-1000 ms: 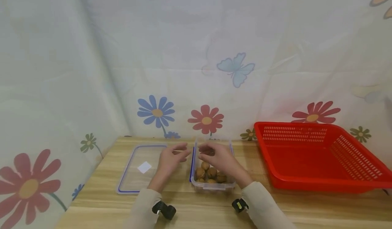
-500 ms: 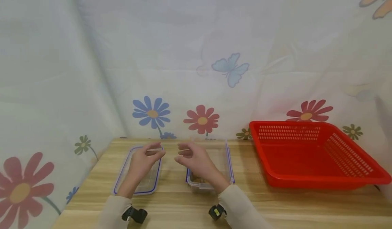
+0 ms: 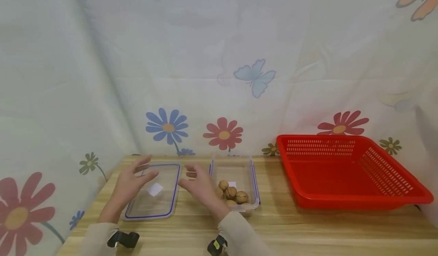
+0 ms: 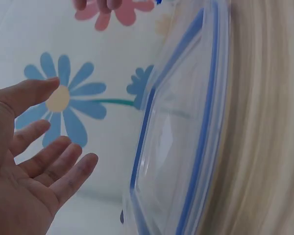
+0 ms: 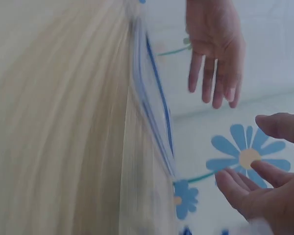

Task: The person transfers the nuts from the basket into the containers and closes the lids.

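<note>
A clear plastic lid (image 3: 161,202) with a blue seal and a white square label lies flat on the table. My left hand (image 3: 128,183) hovers over the lid's left side, fingers relaxed and apart, holding nothing. Over toward the lid's right edge, my right hand (image 3: 202,187) is held up with its thumb and fingers spread around air. Beside that hand stands a clear plastic container (image 3: 254,180), uncovered, with several walnuts (image 3: 231,192) at its near end; the right hand and wrist hide part of its left side. In the left wrist view the lid (image 4: 171,142) appears below the palm, apart from it.
A large red plastic basket (image 3: 342,202) with slotted walls sits on the right of the wooden table (image 3: 308,229). A white cloth with printed flowers (image 3: 224,134) hangs behind and to the left, close to the table's back edge.
Both hands have moved left, from around the container to above the lid, and the walnuts show again. The head view has turned slightly right. Container, lid and basket stay in place.
</note>
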Demonstrator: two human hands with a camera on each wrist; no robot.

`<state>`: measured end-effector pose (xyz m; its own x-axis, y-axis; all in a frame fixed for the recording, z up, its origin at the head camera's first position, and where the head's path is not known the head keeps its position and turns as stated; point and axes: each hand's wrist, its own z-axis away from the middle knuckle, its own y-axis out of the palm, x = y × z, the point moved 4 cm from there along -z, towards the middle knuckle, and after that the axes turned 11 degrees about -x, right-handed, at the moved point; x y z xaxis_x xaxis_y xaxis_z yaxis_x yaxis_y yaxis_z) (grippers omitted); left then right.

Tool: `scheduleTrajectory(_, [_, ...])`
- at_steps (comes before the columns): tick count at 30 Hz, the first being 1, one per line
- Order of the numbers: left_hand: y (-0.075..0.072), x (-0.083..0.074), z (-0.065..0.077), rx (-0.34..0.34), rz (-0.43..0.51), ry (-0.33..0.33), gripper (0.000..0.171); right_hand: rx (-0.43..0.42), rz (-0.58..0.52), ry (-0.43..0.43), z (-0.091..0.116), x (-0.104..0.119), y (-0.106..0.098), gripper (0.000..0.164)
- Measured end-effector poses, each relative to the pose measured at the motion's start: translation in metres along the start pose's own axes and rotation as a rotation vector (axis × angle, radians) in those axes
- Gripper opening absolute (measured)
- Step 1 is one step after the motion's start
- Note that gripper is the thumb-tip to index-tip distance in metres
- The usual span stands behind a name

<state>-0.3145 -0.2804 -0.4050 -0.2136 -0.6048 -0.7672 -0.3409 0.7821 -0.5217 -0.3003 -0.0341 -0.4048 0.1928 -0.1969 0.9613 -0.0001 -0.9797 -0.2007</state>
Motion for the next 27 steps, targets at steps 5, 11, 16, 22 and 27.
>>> scheduleTrajectory(5, [-0.013, 0.018, -0.002, 0.030, -0.013, -0.044, 0.076, -0.043, -0.022, 0.052, 0.002, -0.003, 0.022, 0.055])
scheduleTrajectory(11, [-0.022, 0.042, -0.003, 0.100, -0.025, -0.156, 0.081, -0.076, -0.050, 0.170, 0.005, -0.015, 0.041, 0.059])
scheduleTrajectory(16, [-0.026, 0.057, -0.001, 0.129, -0.038, -0.215, 0.075, -0.088, -0.043, 0.227, 0.006, -0.025, 0.046, 0.062])
scheduleTrajectory(22, [-0.029, 0.070, -0.001, 0.136, -0.033, -0.264, 0.071, -0.085, -0.105, 0.250, 0.005, -0.036, 0.048, 0.057])
scheduleTrajectory(27, [-0.029, 0.077, 0.000, 0.131, 0.027, -0.314, 0.065, -0.087, -0.138, 0.230, 0.004, -0.042, 0.049, 0.052])
